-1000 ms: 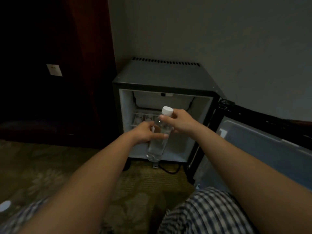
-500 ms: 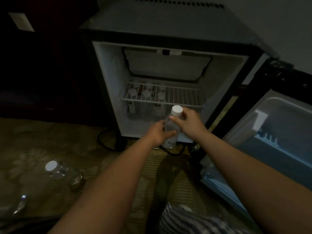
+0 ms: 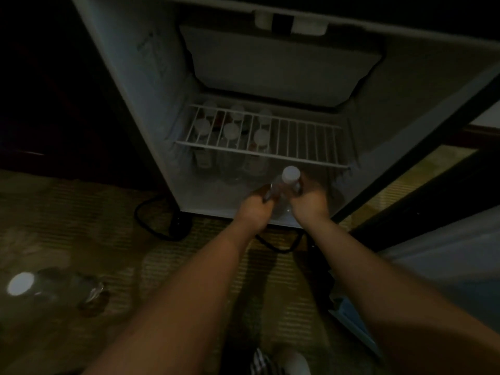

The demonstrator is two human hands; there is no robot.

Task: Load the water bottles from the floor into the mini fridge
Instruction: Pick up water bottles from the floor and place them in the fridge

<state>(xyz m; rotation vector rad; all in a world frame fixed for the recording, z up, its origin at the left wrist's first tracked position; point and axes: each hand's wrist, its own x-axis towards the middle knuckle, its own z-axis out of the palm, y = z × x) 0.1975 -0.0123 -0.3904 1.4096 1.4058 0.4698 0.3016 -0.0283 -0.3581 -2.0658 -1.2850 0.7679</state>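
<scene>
A clear water bottle (image 3: pixel 287 183) with a white cap stands upright between my hands at the front of the mini fridge (image 3: pixel 140 85) floor, right of centre. My left hand (image 3: pixel 254 208) grips its left side and my right hand (image 3: pixel 309 200) grips its right side. Several white-capped bottles (image 3: pixel 231 131) stand in the left part of the fridge, under the white wire shelf (image 3: pixel 305 143). Another bottle (image 3: pixel 40 288) lies on the carpet at the lower left, its white cap towards me.
The fridge door (image 3: pixel 438 255) hangs open on the right, with its inner shelf at the lower right. A black power cord (image 3: pixel 151 226) loops on the patterned carpet left of the fridge base. Dark wooden furniture fills the upper left.
The view has closed in on the fridge. Both hands have carried the bottle forward and down, from in front of the opening to just inside it below the wire shelf.
</scene>
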